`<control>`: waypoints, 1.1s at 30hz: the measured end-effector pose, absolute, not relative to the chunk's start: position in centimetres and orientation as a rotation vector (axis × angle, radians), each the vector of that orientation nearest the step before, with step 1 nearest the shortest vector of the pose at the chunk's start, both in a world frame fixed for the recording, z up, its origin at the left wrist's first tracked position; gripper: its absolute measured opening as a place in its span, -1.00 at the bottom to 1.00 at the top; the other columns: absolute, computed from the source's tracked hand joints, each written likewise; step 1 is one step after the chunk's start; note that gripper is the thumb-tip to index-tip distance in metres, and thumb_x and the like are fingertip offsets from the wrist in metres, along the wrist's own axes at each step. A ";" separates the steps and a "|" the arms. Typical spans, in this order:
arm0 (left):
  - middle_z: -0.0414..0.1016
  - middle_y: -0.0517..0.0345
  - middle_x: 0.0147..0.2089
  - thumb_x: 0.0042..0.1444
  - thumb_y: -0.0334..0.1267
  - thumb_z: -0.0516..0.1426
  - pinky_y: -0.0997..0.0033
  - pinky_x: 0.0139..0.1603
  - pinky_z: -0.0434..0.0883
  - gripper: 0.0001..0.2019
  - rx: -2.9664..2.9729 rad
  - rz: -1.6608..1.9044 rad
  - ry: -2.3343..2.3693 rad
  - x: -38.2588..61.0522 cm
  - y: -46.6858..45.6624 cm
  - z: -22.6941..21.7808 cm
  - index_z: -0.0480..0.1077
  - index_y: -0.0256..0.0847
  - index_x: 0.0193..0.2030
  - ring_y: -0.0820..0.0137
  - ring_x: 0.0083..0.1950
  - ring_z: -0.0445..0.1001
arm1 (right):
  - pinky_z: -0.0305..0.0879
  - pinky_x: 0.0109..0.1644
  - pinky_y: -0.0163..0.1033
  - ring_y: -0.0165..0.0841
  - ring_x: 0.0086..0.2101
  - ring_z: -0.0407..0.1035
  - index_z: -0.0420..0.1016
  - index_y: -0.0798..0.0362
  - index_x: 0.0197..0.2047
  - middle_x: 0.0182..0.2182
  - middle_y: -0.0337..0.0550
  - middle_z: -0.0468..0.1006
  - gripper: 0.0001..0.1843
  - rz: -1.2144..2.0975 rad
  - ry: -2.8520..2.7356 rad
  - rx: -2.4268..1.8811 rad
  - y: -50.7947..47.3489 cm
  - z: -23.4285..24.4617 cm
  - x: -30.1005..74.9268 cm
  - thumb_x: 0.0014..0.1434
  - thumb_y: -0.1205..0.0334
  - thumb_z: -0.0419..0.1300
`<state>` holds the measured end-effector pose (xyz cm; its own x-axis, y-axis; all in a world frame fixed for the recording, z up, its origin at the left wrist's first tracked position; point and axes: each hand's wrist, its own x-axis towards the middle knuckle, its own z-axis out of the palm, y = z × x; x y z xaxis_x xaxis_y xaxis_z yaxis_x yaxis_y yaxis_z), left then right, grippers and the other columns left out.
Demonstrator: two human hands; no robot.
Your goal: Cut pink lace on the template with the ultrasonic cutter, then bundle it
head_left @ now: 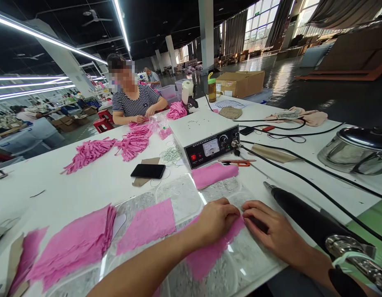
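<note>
My left hand (220, 216) is closed, its fingers pinching the upper edge of a thin pink fabric piece (205, 262) that lies on a clear sheet (178, 196). At the same piece's right corner, my right hand (269, 225) also pinches the cloth between thumb and fingers. My left forearm covers part of the fabric. A second flat pink piece (149, 225) lies to the left, beside a thick stack of pink fabric (76, 243). Just beyond my hands is a folded pink strip (214, 175).
A control box (211, 146) with a dial stands ahead, its cables running right. Orange-handled snips (240, 163) and a phone (147, 170) lie near it. A black handheld tool (305, 210) is beside my right arm. Across the table, a person (135, 95) handles pink bundles (133, 142).
</note>
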<state>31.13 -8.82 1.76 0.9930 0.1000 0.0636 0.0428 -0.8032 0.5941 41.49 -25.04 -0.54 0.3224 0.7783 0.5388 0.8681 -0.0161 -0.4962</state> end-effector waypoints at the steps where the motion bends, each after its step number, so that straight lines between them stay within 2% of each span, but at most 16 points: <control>1: 0.52 0.13 -0.27 0.20 -0.45 0.11 0.48 -0.19 0.41 -0.80 2.491 0.132 0.097 31.1 -8.8 1.7 0.58 -0.18 -0.24 0.39 -0.26 0.52 | 0.52 -0.21 -0.23 -0.27 -0.22 0.51 0.45 -0.02 -0.27 -0.21 -0.05 0.53 -0.85 -0.153 -1.468 -1.803 -25.1 -0.5 41.5 0.27 0.33 0.06; 11: 0.55 0.10 -0.28 0.16 -0.48 0.11 0.46 -0.17 0.43 -0.80 2.370 0.236 0.095 30.8 -8.8 1.7 0.56 -0.22 -0.24 0.36 -0.25 0.53 | 0.52 -0.12 -0.15 -0.17 -0.11 0.50 0.47 0.00 -0.30 -0.13 0.02 0.54 -0.89 -0.226 -1.446 -1.888 -24.9 -0.3 41.3 0.22 0.28 0.12; 18: 0.56 0.12 -0.30 0.17 -0.42 0.09 0.44 -0.16 0.40 -0.86 2.216 0.329 0.200 28.4 -7.6 3.9 0.49 -0.22 -0.30 0.38 -0.24 0.50 | 0.50 -0.14 -0.11 -0.18 -0.12 0.50 0.44 -0.03 -0.32 -0.10 -0.03 0.53 -0.86 -0.240 -1.464 -1.929 -25.1 -1.2 41.5 0.25 0.24 0.08; 21: 0.53 0.14 -0.38 0.17 -0.36 0.08 0.49 -0.32 0.39 -0.88 2.095 0.362 0.354 25.4 -6.6 5.3 0.46 -0.23 -0.30 0.43 -0.37 0.49 | 0.51 -0.19 -0.15 -0.21 -0.18 0.52 0.45 -0.05 -0.24 -0.12 -0.05 0.54 -0.86 -0.308 -1.456 -1.882 -25.3 -0.5 41.4 0.27 0.15 0.09; 23: 0.51 0.16 -0.42 0.18 -0.33 0.08 0.53 -0.41 0.38 -0.88 1.997 0.369 0.445 23.1 -6.0 5.9 0.44 -0.25 -0.27 0.47 -0.45 0.48 | 0.51 -0.28 -0.24 -0.29 -0.28 0.52 0.45 -0.06 -0.18 -0.18 -0.09 0.55 -0.83 -0.299 -1.472 -1.825 -25.1 0.6 40.5 0.31 0.10 0.08; 26: 0.53 0.10 -0.39 0.19 -0.26 0.06 0.53 -0.43 0.41 -0.86 1.851 0.387 0.542 20.1 -5.5 6.5 0.39 -0.27 -0.26 0.46 -0.45 0.53 | 0.44 -0.44 -0.37 -0.41 -0.48 0.46 0.40 -0.05 -0.12 -0.32 -0.18 0.56 -0.82 -0.190 -1.597 -1.693 -23.7 2.3 37.8 0.32 0.06 0.08; 30: 0.52 0.07 -0.37 0.18 -0.17 0.08 0.53 -0.40 0.45 -0.81 1.703 0.428 0.606 16.9 -5.4 6.4 0.34 -0.28 -0.27 0.44 -0.40 0.57 | 0.38 -0.52 -0.31 -0.37 -0.53 0.42 0.33 -0.01 -0.23 -0.49 -0.23 0.48 -0.82 -0.125 -1.787 -1.626 -21.1 2.3 33.4 0.27 0.07 0.13; 33: 0.50 0.09 -0.39 0.17 -0.10 0.11 0.51 -0.37 0.47 -0.76 1.643 0.464 0.629 14.8 -5.3 6.3 0.33 -0.28 -0.27 0.42 -0.38 0.58 | 0.26 -0.60 -0.28 -0.36 -0.62 0.35 0.30 -0.01 -0.34 -0.56 -0.26 0.41 -0.87 -0.203 -1.900 -1.670 -19.8 1.0 31.7 0.25 0.18 0.10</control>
